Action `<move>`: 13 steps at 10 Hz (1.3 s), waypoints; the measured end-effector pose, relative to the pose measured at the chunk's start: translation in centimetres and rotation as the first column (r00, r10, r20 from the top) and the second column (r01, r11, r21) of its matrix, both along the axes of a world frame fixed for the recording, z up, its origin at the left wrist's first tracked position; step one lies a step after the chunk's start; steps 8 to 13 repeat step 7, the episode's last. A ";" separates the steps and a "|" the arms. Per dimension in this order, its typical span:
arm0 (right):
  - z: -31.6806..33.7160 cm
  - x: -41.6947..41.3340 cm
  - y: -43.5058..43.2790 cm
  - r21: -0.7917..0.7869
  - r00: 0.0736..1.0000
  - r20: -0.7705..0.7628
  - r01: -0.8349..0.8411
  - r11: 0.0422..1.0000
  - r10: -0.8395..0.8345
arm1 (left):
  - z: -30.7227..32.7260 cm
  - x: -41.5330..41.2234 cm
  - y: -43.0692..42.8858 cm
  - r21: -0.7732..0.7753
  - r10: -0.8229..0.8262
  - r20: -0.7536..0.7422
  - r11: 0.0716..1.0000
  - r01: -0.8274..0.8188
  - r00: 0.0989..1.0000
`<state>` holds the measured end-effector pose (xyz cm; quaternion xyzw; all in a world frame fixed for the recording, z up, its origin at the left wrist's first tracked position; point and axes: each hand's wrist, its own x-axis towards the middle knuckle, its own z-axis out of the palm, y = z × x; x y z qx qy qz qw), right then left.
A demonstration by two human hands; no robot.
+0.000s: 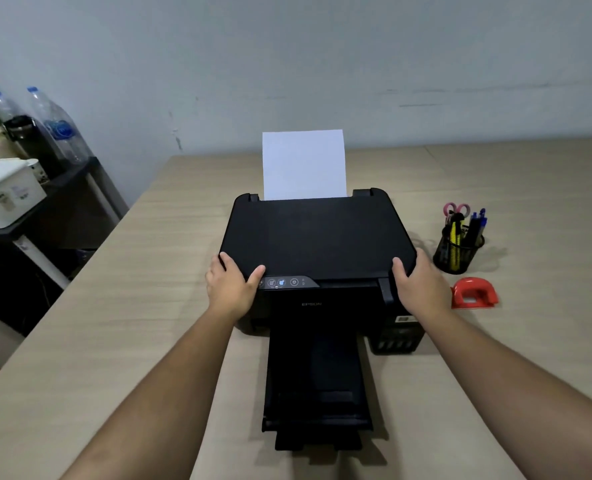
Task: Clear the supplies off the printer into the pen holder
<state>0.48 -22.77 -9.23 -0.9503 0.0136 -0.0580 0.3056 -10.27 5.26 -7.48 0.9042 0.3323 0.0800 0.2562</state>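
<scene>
1. The printer (317, 244) is black and sits in the middle of the table (121, 306). Nothing lies on its flat lid. One white sheet of paper (304, 164) stands up at its back.
2. We see one pen holder (457, 251), a black mesh cup, on the table just right of the printer. In it are one pair of pink scissors (456, 208), some blue pens (478, 221) and one yellow cutter (455, 244).
3. We see one red hole punch (474, 292) on the table, near the pen holder.
4. Our left hand (230, 284) grips the front left corner of the printer lid, thumb on top.
5. Our right hand (421, 284) grips the front right corner the same way.
6. The table is light wood. Behind it is a plain pale wall.
7. On the left is a dark shelf (62, 188) with two clear bottles (59, 126) and one white box (7, 192).
</scene>
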 end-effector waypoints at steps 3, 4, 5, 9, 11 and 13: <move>-0.4 1.1 0.3 -0.031 1.000 0.006 0.026 0.999 -0.026 | -0.3 0.7 0.3 -0.007 -0.014 -0.002 1.000 0.014 1.000; -0.3 1.0 0.3 -0.030 1.000 -0.012 0.024 0.999 -0.024 | -0.2 0.6 0.4 -0.012 -0.031 -0.017 0.999 0.031 0.999; 0.1 0.8 -0.3 0.033 0.995 -0.095 -0.040 0.999 0.043 | 0.4 0.1 0.7 -0.077 -0.087 -0.048 0.994 0.083 0.995; 2.1 -3.4 -4.1 0.487 0.934 -0.164 -0.204 0.849 0.318 | 0.6 -4.6 0.7 -0.137 -0.143 0.094 0.978 0.155 0.985; 2.1 -3.4 -4.1 0.487 0.934 -0.164 -0.204 0.849 0.318 | 0.6 -4.6 0.7 -0.137 -0.143 0.094 0.978 0.155 0.985; 2.1 -3.4 -4.1 0.487 0.934 -0.164 -0.204 0.849 0.318 | 0.6 -4.6 0.7 -0.137 -0.143 0.094 0.978 0.155 0.985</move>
